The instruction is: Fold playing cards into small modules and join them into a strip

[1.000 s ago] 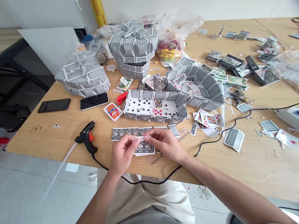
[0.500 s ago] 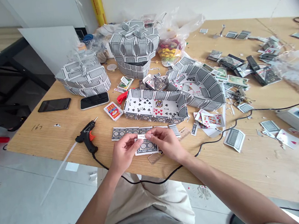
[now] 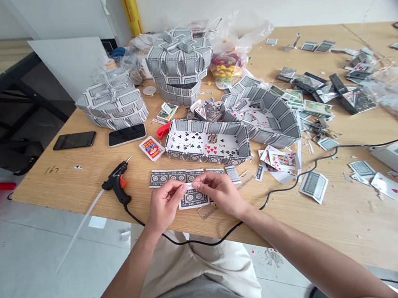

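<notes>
My left hand and my right hand meet near the table's front edge, thumbs and forefingers closed in a pinch. Between them is a playing card with a dark, round-patterned back; its white upper edge lies under the fingertips. Whether that edge is folded over is too small to tell. Just beyond the fingers a row of patterned cards lies flat, partly covered by my hands. Behind this row stands an open rectangular box built from cards, its floor showing clubs and hearts.
Left of my hands lies a black glue gun, its cable looping along the front edge. Two phones, a red card pack, a clear ruler, a fan-shaped card box and lidded card baskets stand around.
The white flap with print at the card's top edge, visible before, is now mostly covered by my fingertips. Both hands stay in nearly the same place; the view shifts slightly.
</notes>
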Tool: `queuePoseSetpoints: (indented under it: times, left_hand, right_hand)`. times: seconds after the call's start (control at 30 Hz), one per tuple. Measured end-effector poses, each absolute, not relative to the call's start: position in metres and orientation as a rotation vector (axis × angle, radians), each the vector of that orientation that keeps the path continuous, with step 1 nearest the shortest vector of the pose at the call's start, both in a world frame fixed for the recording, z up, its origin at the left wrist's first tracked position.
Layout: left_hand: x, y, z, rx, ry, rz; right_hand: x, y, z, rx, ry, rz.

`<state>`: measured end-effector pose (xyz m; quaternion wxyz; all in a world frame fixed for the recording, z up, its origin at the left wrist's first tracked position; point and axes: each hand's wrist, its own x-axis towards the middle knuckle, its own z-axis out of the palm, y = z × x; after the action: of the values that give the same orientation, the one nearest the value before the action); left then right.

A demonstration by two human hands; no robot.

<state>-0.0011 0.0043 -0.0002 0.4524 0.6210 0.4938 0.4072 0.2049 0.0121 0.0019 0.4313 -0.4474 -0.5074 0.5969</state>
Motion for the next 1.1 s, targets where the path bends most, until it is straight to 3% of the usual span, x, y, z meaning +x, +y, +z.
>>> queuePoseSetpoints:
  times: [0.67,0.93,1.1]
  left_hand:
    - [0.008,0.006,-0.001,1.365,1.264,1.096]
    - [0.006,0.002,-0.004,1.355,1.322,1.131]
    - [0.006,0.002,0.003,1.323,1.316,1.189]
  right_hand:
    - [0.207,0.012,0.01,-1.183,-1.318,1.463]
    - [0.206,0.009,0.006,-1.105,-1.364,1.677]
    - [0.205,0.009,0.009,-1.113,-1.304,1.63]
